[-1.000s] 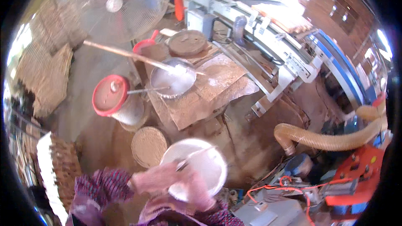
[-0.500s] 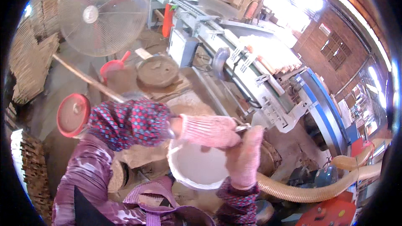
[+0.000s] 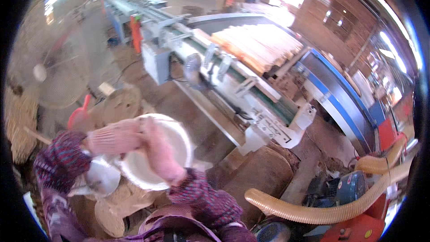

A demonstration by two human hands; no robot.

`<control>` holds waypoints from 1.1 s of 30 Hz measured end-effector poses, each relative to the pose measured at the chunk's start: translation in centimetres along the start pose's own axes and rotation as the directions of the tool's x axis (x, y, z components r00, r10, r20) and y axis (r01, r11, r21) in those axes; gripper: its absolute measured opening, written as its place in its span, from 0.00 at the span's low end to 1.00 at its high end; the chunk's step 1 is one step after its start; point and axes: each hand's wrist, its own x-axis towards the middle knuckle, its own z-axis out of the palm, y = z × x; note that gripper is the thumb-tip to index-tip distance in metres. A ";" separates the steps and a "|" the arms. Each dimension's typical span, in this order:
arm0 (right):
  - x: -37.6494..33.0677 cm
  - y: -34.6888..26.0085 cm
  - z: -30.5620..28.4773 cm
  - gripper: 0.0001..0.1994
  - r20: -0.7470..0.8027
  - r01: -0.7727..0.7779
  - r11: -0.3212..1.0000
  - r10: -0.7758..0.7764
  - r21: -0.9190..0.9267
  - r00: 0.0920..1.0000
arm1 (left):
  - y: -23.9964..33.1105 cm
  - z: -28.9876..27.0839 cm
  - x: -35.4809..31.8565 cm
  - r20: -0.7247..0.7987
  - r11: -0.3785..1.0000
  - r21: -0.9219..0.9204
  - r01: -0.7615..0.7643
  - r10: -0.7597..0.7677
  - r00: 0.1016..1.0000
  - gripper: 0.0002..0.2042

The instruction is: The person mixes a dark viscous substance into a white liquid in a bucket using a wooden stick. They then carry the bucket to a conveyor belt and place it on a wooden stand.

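Both my hands wear pink knitted gloves, with patterned purple cuffs at the wrists. My left hand (image 3: 114,138) reaches in from the left, its fingers drawn together against the fingers of the other hand. My right hand (image 3: 162,154) comes up from below, thumb and fingers pressed together. They meet above a round white bucket (image 3: 184,152), covering part of its opening. Blur hides whatever is between the fingertips. Beside the bucket, below my left wrist, is a pale translucent thing (image 3: 102,177) whose kind I cannot make out.
A long conveyor machine (image 3: 264,125) crosses ahead, with stacked wooden strips (image 3: 255,47) beyond it. A blue-sided conveyor (image 3: 336,94) stands right. Near right are a ribbed hose (image 3: 309,210) and a blue motor (image 3: 351,187). Left are a large fan (image 3: 40,72) and red dustpan (image 3: 79,117).
The view has swung to the right, so the fan and dustpan sit farther left and lower. My hands remain together and now appear farther left, over the bucket. The small metallic piece between them no longer shows.
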 end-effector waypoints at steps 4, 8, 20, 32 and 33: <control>5.1 5.1 -0.6 0.20 -0.012 0.175 0.982 -0.176 -0.069 0.984 | 1.1 -2.4 2.4 -0.173 0.987 0.029 0.158 -0.151 0.973 0.10; 8.5 -3.0 -3.3 0.18 0.510 -0.343 0.937 0.323 -0.058 0.797 | -0.3 -5.5 2.9 -0.051 0.858 0.510 -0.059 0.099 0.994 0.14; -0.9 -23.6 -52.4 0.18 -0.413 -0.571 -0.308 -0.449 -0.761 0.792 | 6.9 -7.8 9.4 -0.651 0.905 0.169 0.391 -0.195 0.733 0.23; -6.4 -25.2 -62.8 0.15 -0.653 -0.684 -0.273 -0.206 -0.677 0.729 | 10.1 -24.0 37.9 -0.298 0.625 0.776 0.080 0.252 0.920 0.25; -6.7 -26.1 -62.3 0.17 -0.729 -0.732 -0.308 -0.149 -0.607 0.668 | 9.5 -25.1 41.1 -0.246 0.597 0.802 0.010 0.316 0.916 0.25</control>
